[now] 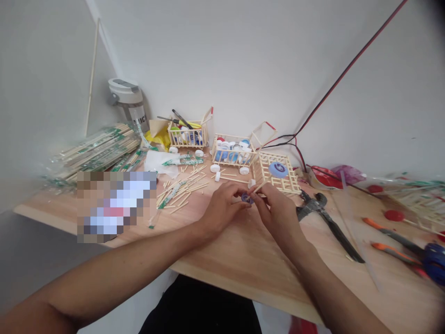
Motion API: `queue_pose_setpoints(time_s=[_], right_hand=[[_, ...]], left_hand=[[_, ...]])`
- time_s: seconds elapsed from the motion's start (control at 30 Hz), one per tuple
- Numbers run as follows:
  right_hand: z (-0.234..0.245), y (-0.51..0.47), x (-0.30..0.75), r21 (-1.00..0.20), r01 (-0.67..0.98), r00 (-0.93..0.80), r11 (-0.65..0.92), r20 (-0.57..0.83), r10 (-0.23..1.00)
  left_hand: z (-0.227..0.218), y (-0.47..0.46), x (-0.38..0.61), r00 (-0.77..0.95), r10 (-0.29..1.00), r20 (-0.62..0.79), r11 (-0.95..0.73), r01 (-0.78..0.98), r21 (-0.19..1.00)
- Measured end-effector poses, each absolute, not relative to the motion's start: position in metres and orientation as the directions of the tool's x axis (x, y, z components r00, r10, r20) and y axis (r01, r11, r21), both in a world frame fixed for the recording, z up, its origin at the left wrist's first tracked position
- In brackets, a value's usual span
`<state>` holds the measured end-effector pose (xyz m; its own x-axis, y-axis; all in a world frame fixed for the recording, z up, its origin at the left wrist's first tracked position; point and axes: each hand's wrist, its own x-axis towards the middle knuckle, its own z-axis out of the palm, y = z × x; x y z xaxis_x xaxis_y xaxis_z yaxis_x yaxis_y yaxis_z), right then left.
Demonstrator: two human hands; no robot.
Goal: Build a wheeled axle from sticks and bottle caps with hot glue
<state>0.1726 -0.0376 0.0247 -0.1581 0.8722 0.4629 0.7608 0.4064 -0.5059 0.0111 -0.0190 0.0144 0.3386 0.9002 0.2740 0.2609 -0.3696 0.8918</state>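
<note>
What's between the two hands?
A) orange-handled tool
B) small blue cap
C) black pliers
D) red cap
B: the small blue cap sits at the fingertips of the left hand and right hand.

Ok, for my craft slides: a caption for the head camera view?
Left hand and right hand hold a blue bottle cap and wooden stick over a wooden table.

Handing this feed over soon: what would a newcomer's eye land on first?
The left hand and right hand meet above the wooden table, holding a small blue cap and a wooden stick. Just behind stand stick-built cages full of bottle caps, beside a flat lattice bearing a blue disc. Rightward lie large black pliers.
</note>
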Motion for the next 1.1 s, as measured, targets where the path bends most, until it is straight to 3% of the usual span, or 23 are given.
queue_pose_setpoints(time_s=[1.1], right_hand=[[0.0228, -0.0392, 0.1725, -0.43, 0.792, -0.185, 0.435, 0.51, 0.84]], left_hand=[[0.0122, -0.0183, 0.01, 0.351, 0.892, 0.286, -0.382, 0.243, 0.892]])
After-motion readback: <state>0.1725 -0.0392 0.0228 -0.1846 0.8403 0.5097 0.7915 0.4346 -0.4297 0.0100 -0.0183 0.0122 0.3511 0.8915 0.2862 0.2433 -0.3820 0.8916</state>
